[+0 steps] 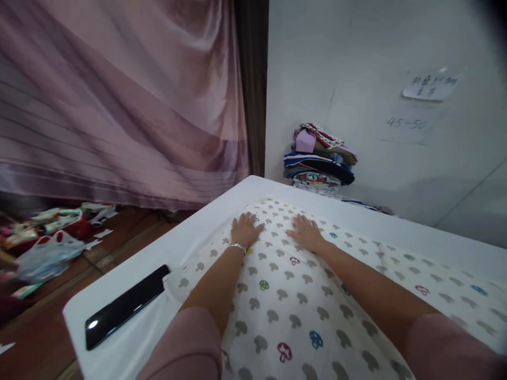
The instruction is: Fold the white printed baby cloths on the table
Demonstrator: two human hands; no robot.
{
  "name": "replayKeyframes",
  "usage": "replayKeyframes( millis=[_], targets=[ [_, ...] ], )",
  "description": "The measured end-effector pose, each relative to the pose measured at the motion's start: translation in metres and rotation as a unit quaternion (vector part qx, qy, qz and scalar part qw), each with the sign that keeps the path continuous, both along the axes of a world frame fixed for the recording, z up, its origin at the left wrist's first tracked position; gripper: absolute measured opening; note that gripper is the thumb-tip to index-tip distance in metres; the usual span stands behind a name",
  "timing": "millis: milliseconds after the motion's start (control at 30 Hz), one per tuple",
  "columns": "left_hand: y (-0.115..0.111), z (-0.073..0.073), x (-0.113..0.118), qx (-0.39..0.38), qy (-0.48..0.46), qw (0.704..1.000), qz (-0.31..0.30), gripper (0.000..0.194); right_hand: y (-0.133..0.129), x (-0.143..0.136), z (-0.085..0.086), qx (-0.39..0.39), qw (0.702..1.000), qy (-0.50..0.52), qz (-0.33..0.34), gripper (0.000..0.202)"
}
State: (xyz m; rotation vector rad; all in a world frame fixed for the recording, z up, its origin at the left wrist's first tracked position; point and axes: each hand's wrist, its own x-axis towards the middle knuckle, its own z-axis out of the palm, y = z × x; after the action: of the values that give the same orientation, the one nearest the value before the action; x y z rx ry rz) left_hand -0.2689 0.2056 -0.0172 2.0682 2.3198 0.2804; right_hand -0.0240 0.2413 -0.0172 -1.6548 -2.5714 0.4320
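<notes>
A white cloth (281, 274) printed with grey and coloured mushrooms is spread over the white table (119, 285), and its near part comes toward me past the table's front. My left hand (245, 231) lies flat on the cloth near its far left side, fingers spread, a silver bracelet on the wrist. To its right, my right hand (306, 233) also rests palm down on the cloth with fingers apart. Neither hand grips the fabric. The cloth's right part runs on along the table beyond my right forearm.
A black phone (127, 306) lies on the table's left side, close to the cloth's edge. Behind the table, folded clothes (320, 158) are stacked against the wall. On the floor at left are a plastic bag (51, 256) and mixed items. A pink curtain (130, 95) hangs behind.
</notes>
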Motion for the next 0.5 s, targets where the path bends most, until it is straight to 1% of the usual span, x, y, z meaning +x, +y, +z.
replayKeyframes(
  millis=[67,133,200,267,300,367,433,500],
  targets=[
    [0.001,0.002,0.001,-0.003,0.006,1.000,-0.004,0.065,-0.001,0.001,-0.001,0.020,1.000,-0.001,-0.013,0.077],
    [0.002,0.004,0.003,-0.018,0.010,1.000,-0.005,0.065,-0.003,-0.002,0.002,0.010,1.000,0.000,-0.012,0.078],
    [0.003,0.009,0.002,-0.034,0.015,0.999,-0.005,0.065,-0.005,-0.003,0.011,-0.015,1.000,0.014,0.003,0.079],
    [0.006,0.015,-0.002,-0.042,0.017,0.999,-0.003,0.066,-0.011,0.004,0.023,-0.030,0.998,0.047,0.018,0.080],
    [0.009,0.018,-0.005,-0.054,0.021,0.998,-0.008,0.065,-0.016,0.012,0.027,-0.022,0.997,0.064,0.020,0.081],
    [0.013,0.024,-0.011,-0.080,0.047,0.995,-0.046,0.053,-0.033,0.035,0.031,0.006,0.996,0.083,0.019,0.082],
    [0.010,0.028,-0.012,-0.096,0.087,0.986,-0.107,0.044,-0.055,0.065,0.026,0.025,0.997,0.072,0.000,0.081],
    [-0.002,0.027,-0.002,-0.084,0.110,0.978,-0.153,0.042,-0.075,0.093,0.016,0.026,0.998,0.050,-0.032,0.079]
  ],
)
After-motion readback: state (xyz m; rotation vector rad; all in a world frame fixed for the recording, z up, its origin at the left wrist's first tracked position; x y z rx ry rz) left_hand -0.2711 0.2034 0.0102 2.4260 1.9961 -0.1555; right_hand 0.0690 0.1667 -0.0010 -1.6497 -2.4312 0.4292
